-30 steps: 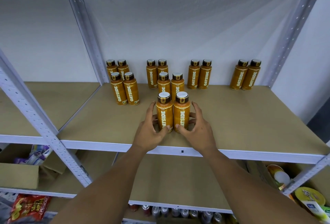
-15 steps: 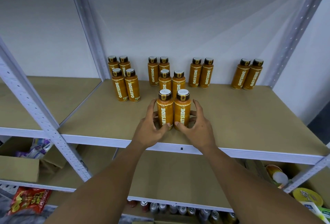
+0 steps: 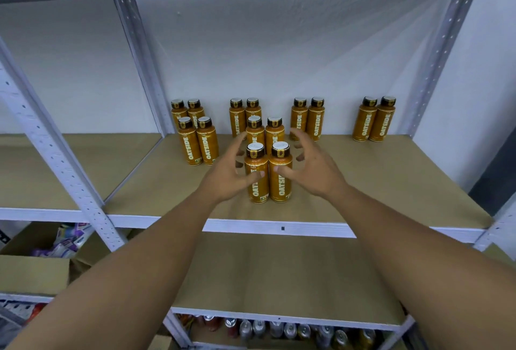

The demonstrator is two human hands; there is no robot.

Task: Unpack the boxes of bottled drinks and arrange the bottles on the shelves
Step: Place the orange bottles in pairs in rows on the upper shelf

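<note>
Two orange Oatside bottles with dark caps, the left one [image 3: 257, 192] and the right one [image 3: 281, 186], stand upright side by side on the brown shelf board [image 3: 377, 182], near its front. My left hand [image 3: 227, 175] and my right hand [image 3: 312, 171] flank this pair with fingers spread and lifted off the sides. Only the thumb tips lie against the bottles' fronts. Behind them stands another pair [image 3: 265, 130], then several more pairs along the back wall, including one at the far right [image 3: 374, 120].
A group of bottles [image 3: 198, 143] stands at the shelf's left. A grey upright post [image 3: 64, 159] rises on the left. A cardboard box [image 3: 33, 274] with packets sits lower left. Drink cans [image 3: 279, 330] line the bottom shelf. The white shelf rail [image 3: 279, 228] crosses below my wrists.
Both hands gripped the front pair of bottles before; now their fingers have spread and come off the bottles' sides. The bottles stay standing in place.
</note>
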